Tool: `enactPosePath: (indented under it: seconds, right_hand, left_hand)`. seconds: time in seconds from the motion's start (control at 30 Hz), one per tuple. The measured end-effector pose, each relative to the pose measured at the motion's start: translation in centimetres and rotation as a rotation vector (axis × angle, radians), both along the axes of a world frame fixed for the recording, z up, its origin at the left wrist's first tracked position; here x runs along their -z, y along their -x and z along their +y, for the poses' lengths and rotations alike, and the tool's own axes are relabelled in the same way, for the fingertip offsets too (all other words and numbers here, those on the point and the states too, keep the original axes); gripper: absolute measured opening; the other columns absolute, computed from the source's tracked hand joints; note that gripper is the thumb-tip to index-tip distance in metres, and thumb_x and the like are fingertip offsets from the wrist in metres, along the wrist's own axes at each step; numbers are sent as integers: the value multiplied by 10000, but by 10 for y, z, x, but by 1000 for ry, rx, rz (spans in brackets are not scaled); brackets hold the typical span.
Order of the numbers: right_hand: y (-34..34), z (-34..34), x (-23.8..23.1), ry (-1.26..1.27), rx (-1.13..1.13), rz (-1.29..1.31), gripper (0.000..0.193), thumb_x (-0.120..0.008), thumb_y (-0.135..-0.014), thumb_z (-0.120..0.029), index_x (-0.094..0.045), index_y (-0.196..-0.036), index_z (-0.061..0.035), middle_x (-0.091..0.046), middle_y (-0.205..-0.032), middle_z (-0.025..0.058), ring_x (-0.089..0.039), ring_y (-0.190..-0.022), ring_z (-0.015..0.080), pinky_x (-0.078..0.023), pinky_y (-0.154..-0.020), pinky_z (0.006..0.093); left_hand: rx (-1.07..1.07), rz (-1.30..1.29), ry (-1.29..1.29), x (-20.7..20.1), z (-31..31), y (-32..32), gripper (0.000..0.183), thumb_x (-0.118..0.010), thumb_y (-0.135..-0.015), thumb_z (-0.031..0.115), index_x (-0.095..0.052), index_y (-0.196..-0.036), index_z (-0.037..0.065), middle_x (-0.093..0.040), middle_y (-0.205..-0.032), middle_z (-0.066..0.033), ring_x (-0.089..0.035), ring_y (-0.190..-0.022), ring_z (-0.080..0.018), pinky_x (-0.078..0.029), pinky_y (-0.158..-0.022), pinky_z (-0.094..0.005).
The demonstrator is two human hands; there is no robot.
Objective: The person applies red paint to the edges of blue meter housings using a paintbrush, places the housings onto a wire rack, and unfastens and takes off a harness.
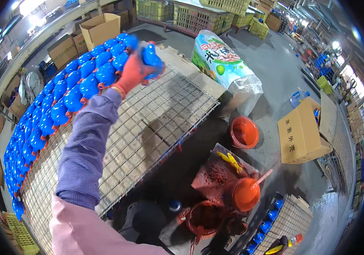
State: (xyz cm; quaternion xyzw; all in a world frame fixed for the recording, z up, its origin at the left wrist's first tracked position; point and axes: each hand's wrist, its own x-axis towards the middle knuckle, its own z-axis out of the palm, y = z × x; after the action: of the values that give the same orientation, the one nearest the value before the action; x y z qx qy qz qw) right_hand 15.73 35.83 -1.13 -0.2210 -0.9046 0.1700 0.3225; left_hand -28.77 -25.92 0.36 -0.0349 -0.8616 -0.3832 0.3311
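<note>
My left hand [134, 73], in an orange-red stained glove, reaches out over the far end of a wire-mesh rack. Its fingers are closed round a blue casing [151, 59] with orange-red ends, held near the end of the rows. Beside it, many similar blue casings [80, 87] stand packed in rows along the rack's left side. The wire mesh [169, 95] shows bare wires over boards to the right of my arm. A blurred blue part lies just beyond my fingers. My right hand does not show.
On the right stand a red bucket [244, 131], a pot of orange-red paint [246, 194] with a stick, and yellow-handled tools [231, 161] on a stained board. A printed plastic sack [222, 59] and a cardboard box [303, 131] stand farther off. Another mesh rack [290, 219] holds blue casings.
</note>
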Motion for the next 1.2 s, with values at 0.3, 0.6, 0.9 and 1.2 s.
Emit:
enactPosePath:
  seconds: [0.3,0.6,0.9,1.2]
  right_hand:
    - [54,9,15,-125,77,-299,304,-688,-864,-80,-613,-1142,17,-653,-1097,166,-626,-1004,259,-502,-902,344]
    - [54,27,20,-280,94,-527,312,-690,-861,-92,-615,-1145,14,-652,-1098,168,-615,-1022,272,-487,-927,357]
    - [36,-6,8,-75,146,-519,313,-679,-885,-165,-631,-1145,2,-666,-1110,170,-638,-1022,300,-500,-925,377]
    - [-73,23,4,649,96,225,315,-451,-999,-208,-616,-1196,-24,-654,-1098,104,-643,-910,165,-517,-780,282]
  left_hand:
    - [-348,-184,505,20,-66,100,887,-795,-618,390,-431,-1363,73,-598,-1152,-226,-650,-933,-406,-504,-774,-496]
    - [-463,-328,766,43,-87,124,718,-705,-732,174,-442,-1399,215,-505,-1355,-149,-554,-1155,-400,-465,-909,-503]
    - [-32,159,405,16,-57,73,486,-602,-862,91,-533,-1340,148,-552,-1311,-124,-516,-1206,-283,-390,-1021,-368]
    - [767,-83,9,-51,117,-86,385,-501,-963,112,-529,-1323,-22,-532,-1366,-123,-477,-1281,-216,-357,-1086,-324]
